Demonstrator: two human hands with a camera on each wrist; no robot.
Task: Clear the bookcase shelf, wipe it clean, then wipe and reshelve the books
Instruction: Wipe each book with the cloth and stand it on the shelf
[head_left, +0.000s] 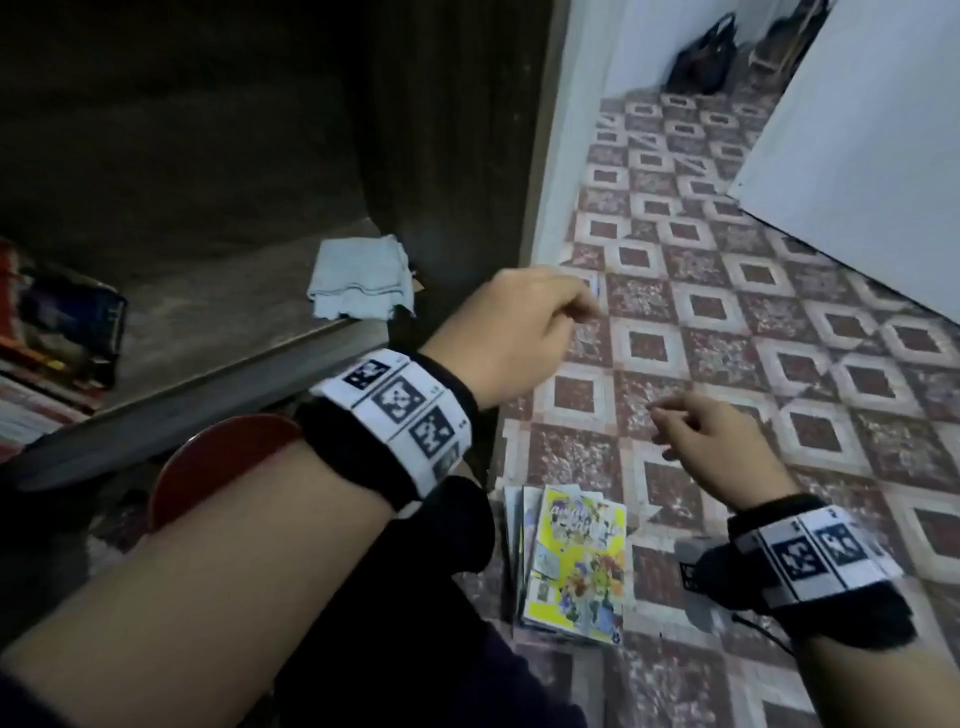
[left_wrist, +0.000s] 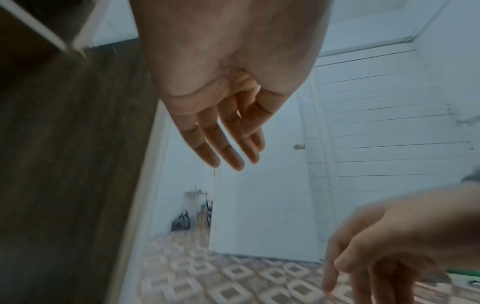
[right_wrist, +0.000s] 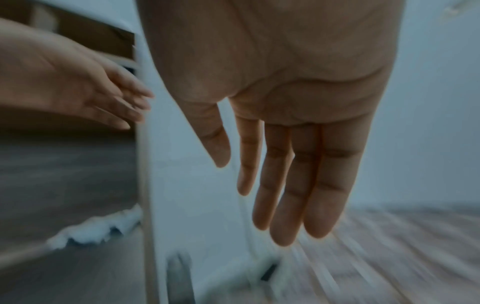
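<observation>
A stack of books (head_left: 574, 566) with a yellow illustrated cover on top lies flat on the tiled floor (head_left: 727, 322), just beside the bookcase's outer side. The right hand (head_left: 711, 447) hangs above the floor beyond the stack, fingers relaxed and holding nothing. The left hand (head_left: 514, 332) is raised near the front right corner of the shelf (head_left: 208, 312), fingers loosely extended, also holding nothing. A folded light-blue cloth (head_left: 363, 278) rests on the shelf at its right end. More books (head_left: 57, 332) lie at the shelf's left end.
</observation>
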